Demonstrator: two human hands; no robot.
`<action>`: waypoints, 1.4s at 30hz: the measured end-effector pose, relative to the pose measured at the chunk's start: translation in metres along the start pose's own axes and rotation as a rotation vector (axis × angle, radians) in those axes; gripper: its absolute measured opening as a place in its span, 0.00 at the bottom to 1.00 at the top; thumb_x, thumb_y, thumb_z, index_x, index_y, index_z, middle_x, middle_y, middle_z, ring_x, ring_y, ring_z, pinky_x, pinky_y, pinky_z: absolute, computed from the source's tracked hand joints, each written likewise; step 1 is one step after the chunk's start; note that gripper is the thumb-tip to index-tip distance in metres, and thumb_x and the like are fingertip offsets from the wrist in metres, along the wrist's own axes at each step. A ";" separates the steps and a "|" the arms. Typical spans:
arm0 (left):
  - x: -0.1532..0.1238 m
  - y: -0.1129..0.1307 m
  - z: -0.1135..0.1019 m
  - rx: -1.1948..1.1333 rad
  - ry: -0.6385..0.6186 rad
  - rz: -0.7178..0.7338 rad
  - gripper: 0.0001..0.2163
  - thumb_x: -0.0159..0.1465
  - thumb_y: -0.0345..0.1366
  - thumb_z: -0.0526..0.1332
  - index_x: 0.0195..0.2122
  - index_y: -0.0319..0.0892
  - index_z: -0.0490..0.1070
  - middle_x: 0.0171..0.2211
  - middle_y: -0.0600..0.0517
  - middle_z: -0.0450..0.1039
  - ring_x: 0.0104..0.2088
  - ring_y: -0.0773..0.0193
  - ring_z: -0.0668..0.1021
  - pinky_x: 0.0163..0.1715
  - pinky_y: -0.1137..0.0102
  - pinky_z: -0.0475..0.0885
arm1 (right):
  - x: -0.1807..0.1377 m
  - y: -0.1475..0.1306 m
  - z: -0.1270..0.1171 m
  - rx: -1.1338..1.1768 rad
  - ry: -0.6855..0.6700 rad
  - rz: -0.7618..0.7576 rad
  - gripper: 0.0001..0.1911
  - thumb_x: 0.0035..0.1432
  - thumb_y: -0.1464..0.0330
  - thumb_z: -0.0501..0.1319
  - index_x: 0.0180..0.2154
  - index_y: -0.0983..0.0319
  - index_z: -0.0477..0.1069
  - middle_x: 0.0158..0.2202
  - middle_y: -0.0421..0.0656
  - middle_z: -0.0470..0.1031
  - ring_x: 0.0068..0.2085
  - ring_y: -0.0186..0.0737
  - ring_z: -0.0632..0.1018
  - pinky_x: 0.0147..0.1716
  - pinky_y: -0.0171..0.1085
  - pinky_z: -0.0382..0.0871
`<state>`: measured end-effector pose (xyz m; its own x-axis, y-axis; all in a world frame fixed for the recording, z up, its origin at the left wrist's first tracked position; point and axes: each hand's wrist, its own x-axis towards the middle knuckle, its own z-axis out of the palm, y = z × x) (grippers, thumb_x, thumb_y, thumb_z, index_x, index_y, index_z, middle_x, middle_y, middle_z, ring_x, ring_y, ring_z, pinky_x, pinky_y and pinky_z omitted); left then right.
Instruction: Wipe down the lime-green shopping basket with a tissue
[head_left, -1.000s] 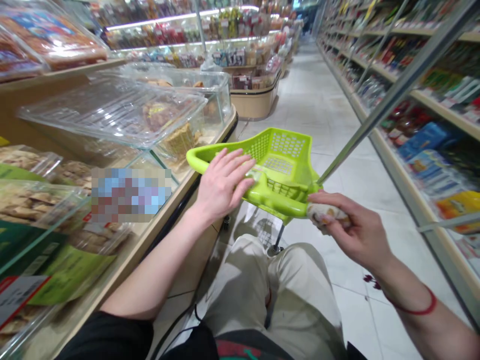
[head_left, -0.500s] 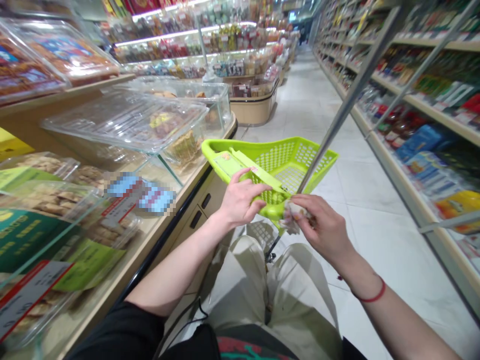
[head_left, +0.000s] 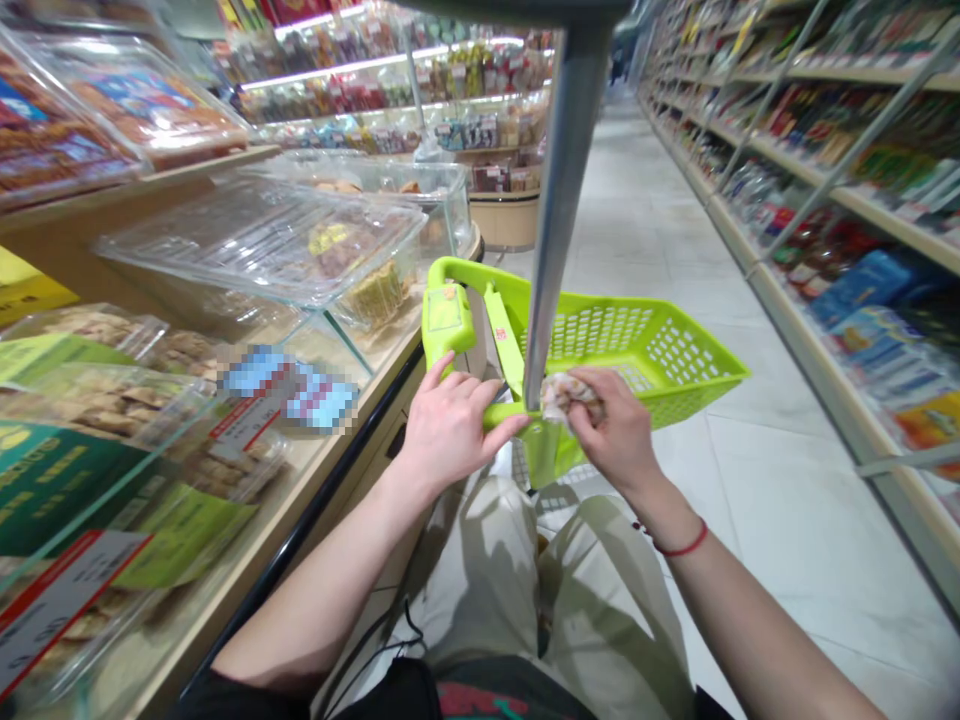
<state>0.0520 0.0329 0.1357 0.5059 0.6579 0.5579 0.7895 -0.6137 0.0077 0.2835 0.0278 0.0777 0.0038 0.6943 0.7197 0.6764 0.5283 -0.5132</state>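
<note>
A lime-green plastic shopping basket (head_left: 660, 345) with perforated walls is in front of my knees. My left hand (head_left: 454, 425) lies over its near-left rim, index finger pointing forward and thumb along the green edge; its curled fingers are partly hidden. In my right hand (head_left: 619, 425) is a crumpled whitish cloth or tissue with brownish spots (head_left: 562, 395), pressed near the foot of a grey metal pole (head_left: 559, 200). The pole rises from the basket's near edge towards the camera. A green handle piece with a label (head_left: 448, 315) stands at the basket's left end.
At left, a display counter (head_left: 375, 375) carries packaged biscuits (head_left: 112, 400) and clear lidded bins (head_left: 270, 235). Stocked shelves (head_left: 862, 220) line the right side. Pale floor tiles (head_left: 780, 500) run along the aisle, with snack racks (head_left: 360, 90) at the back.
The basket has turned, its far end swinging right and nearer. The pole has gone from leaning right to nearly upright in view. Both hands have shifted left; the cloth stays in my right hand.
</note>
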 end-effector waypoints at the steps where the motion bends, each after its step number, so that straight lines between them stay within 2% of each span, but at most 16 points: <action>1: -0.003 0.003 0.000 0.040 0.012 -0.015 0.19 0.67 0.52 0.58 0.44 0.43 0.76 0.35 0.48 0.80 0.40 0.55 0.80 0.64 0.48 0.62 | -0.001 -0.008 0.007 0.041 -0.060 -0.034 0.19 0.60 0.70 0.59 0.53 0.57 0.71 0.52 0.50 0.76 0.55 0.50 0.77 0.55 0.53 0.73; 3: -0.007 0.004 -0.001 0.094 0.017 -0.033 0.17 0.67 0.50 0.59 0.46 0.43 0.75 0.38 0.46 0.80 0.44 0.52 0.79 0.64 0.45 0.60 | -0.005 -0.022 0.021 0.097 -0.140 -0.068 0.20 0.64 0.67 0.59 0.57 0.57 0.69 0.59 0.52 0.72 0.61 0.52 0.72 0.59 0.54 0.70; 6: -0.012 0.002 -0.002 0.131 0.017 -0.038 0.14 0.68 0.46 0.58 0.46 0.43 0.75 0.39 0.46 0.79 0.49 0.49 0.77 0.66 0.41 0.55 | -0.009 -0.037 0.036 0.145 -0.157 -0.058 0.19 0.68 0.68 0.55 0.58 0.56 0.69 0.59 0.53 0.71 0.62 0.50 0.72 0.60 0.53 0.70; 9: -0.015 0.000 0.000 0.156 0.001 -0.035 0.12 0.69 0.44 0.57 0.41 0.43 0.75 0.34 0.47 0.77 0.44 0.51 0.77 0.65 0.44 0.58 | -0.010 -0.043 0.044 0.133 -0.125 -0.075 0.18 0.68 0.69 0.54 0.57 0.57 0.70 0.57 0.53 0.72 0.60 0.50 0.73 0.59 0.52 0.70; 12: -0.017 -0.004 0.005 0.189 -0.006 -0.043 0.11 0.69 0.45 0.57 0.37 0.45 0.74 0.29 0.49 0.74 0.37 0.55 0.76 0.60 0.49 0.66 | -0.010 -0.040 0.047 0.089 -0.110 -0.108 0.17 0.68 0.70 0.54 0.56 0.56 0.71 0.57 0.52 0.73 0.58 0.50 0.74 0.58 0.52 0.72; 17: -0.014 -0.019 0.008 0.198 0.023 -0.022 0.10 0.69 0.44 0.57 0.36 0.46 0.73 0.30 0.50 0.72 0.38 0.55 0.75 0.59 0.50 0.67 | -0.020 -0.018 0.041 -0.026 -0.052 -0.128 0.18 0.68 0.72 0.56 0.56 0.54 0.72 0.54 0.51 0.75 0.56 0.50 0.76 0.54 0.52 0.75; 21: -0.014 -0.026 0.010 0.228 0.022 -0.054 0.11 0.69 0.45 0.57 0.37 0.45 0.73 0.33 0.49 0.72 0.43 0.52 0.75 0.62 0.46 0.64 | -0.027 -0.009 0.042 -0.068 -0.037 -0.108 0.18 0.68 0.72 0.55 0.58 0.58 0.70 0.54 0.55 0.74 0.57 0.50 0.76 0.55 0.53 0.75; 25: -0.017 -0.026 0.014 0.246 -0.004 -0.121 0.10 0.68 0.41 0.56 0.38 0.43 0.73 0.38 0.46 0.74 0.49 0.49 0.74 0.64 0.46 0.61 | -0.019 -0.028 0.061 -0.043 -0.061 -0.082 0.20 0.70 0.69 0.52 0.61 0.60 0.68 0.58 0.55 0.71 0.58 0.49 0.74 0.58 0.52 0.72; 28: -0.018 -0.026 0.017 0.232 0.010 -0.142 0.08 0.68 0.39 0.55 0.39 0.43 0.72 0.40 0.46 0.74 0.49 0.50 0.73 0.64 0.48 0.61 | -0.008 -0.050 0.079 -0.026 -0.074 -0.097 0.21 0.70 0.68 0.52 0.62 0.60 0.67 0.60 0.55 0.68 0.61 0.50 0.71 0.61 0.52 0.70; 31: -0.019 -0.027 0.019 0.248 0.023 -0.147 0.09 0.69 0.39 0.55 0.39 0.43 0.72 0.39 0.46 0.74 0.49 0.52 0.73 0.64 0.51 0.60 | -0.004 -0.061 0.090 -0.074 -0.058 -0.096 0.20 0.70 0.69 0.53 0.61 0.62 0.68 0.60 0.57 0.68 0.61 0.51 0.71 0.59 0.52 0.71; 36: -0.020 -0.030 0.022 0.280 0.039 -0.162 0.12 0.70 0.43 0.54 0.39 0.42 0.72 0.38 0.46 0.74 0.50 0.51 0.73 0.65 0.52 0.59 | -0.015 -0.049 0.084 -0.113 0.021 -0.109 0.18 0.69 0.71 0.54 0.58 0.61 0.71 0.57 0.54 0.72 0.57 0.48 0.75 0.56 0.48 0.74; 42: -0.021 -0.029 0.025 0.222 0.046 -0.206 0.13 0.70 0.45 0.53 0.39 0.43 0.72 0.40 0.45 0.74 0.51 0.50 0.72 0.67 0.49 0.55 | -0.037 -0.023 0.065 -0.152 0.038 0.013 0.18 0.69 0.73 0.54 0.57 0.63 0.71 0.54 0.56 0.74 0.58 0.50 0.74 0.58 0.52 0.72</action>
<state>0.0275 0.0481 0.1028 0.3149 0.7353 0.6002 0.9330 -0.3557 -0.0538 0.2198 0.0218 0.0330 0.0391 0.6803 0.7319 0.7796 0.4374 -0.4483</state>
